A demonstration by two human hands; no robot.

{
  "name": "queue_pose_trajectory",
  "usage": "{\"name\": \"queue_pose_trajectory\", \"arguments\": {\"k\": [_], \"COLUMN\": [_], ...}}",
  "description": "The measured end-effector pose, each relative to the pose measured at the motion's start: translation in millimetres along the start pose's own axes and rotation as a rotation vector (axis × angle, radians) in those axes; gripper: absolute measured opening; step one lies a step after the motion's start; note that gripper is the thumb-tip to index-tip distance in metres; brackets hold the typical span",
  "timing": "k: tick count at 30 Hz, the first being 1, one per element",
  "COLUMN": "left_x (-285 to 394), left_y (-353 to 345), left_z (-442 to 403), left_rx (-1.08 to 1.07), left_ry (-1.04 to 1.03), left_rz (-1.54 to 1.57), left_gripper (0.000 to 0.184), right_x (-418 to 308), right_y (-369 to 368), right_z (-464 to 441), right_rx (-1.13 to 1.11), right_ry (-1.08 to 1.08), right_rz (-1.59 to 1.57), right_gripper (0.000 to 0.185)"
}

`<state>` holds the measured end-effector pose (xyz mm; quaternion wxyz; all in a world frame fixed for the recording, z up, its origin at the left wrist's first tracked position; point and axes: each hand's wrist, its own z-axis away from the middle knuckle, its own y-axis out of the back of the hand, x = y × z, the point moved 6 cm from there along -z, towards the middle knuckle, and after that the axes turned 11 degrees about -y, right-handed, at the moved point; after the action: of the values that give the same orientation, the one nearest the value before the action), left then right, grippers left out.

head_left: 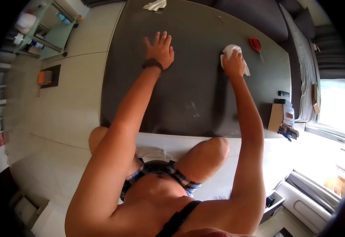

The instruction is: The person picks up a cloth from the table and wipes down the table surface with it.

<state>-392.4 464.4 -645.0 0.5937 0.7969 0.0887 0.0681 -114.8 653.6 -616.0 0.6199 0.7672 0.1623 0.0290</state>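
Note:
My left hand (160, 50) lies flat on the dark tabletop (188, 91), fingers spread, with a dark band round the wrist. On the right side of the table, my right hand (234, 63) presses on a white cloth (230, 49), which shows beyond the fingers and at both sides of the hand. Just right of that hand lies a pair of red-handled scissors (255, 44), not touching it. A crumpled white tissue (155, 5) rests at the table's far edge, beyond my left hand.
A box with small items (275, 117) and a dark remote (283, 94) sit at the table's right edge. Beyond the table is a dark sofa (255, 15). A glass shelf trolley (56, 39) and an orange object (45, 78) stand on the left. My knees are at the near edge.

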Motion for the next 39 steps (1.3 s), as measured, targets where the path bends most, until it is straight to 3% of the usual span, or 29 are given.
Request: {"name": "queue_pose_trajectory", "arguments": {"k": [2,5,8,9,11,17,19,24,30,34,36,39], "left_x": [0,-2,-1,-2,-2,-2,-1,-1,-1,-2,-2,-1], "left_y": [1,0,-4,-4,-6,-6,-6,-1,-3,-6,-8,-10], "left_z": [1,1,0,-1,-1,-1,-2,1,-1,-1,0,-2], "left_rx": [0.016,0.009,0.0,-0.003,-0.013,-0.016,-0.014,0.037,-0.01,0.014,0.017,0.047], "left_ry": [0.003,0.005,0.003,0.008,0.006,0.017,0.017,0.007,-0.002,-0.002,-0.009,-0.015], "left_rz": [0.03,0.032,0.034,0.038,0.042,0.06,0.06,0.113,0.066,0.06,0.059,0.047], "left_gripper": [0.053,0.053,0.053,0.054,0.053,0.051,0.051,0.05,0.054,0.054,0.053,0.053], "right_x": [-18,-81,-139,-147,-152,-105,-85,-21,-24,-67,-104,-151], "right_y": [-11,-20,-1,5,16,61,67,43,-3,-33,-33,-22], "right_z": [-21,-14,39,61,99,202,198,125,10,-33,-22,28], "right_rx": [0.003,-0.045,-0.191,-0.138,-0.229,-0.427,-0.47,-0.291,-0.093,-0.063,-0.062,-0.231], "right_ry": [-0.058,0.169,0.262,0.339,0.417,0.592,0.571,0.263,0.05,0.16,0.295,0.396], "right_rz": [-0.069,-0.028,-0.115,-0.166,-0.32,-0.292,-0.269,-0.095,-0.048,-0.152,-0.184,-0.261], "right_gripper": [0.056,0.06,0.054,0.054,0.052,0.056,0.054,0.054,0.059,0.058,0.059,0.062]}}
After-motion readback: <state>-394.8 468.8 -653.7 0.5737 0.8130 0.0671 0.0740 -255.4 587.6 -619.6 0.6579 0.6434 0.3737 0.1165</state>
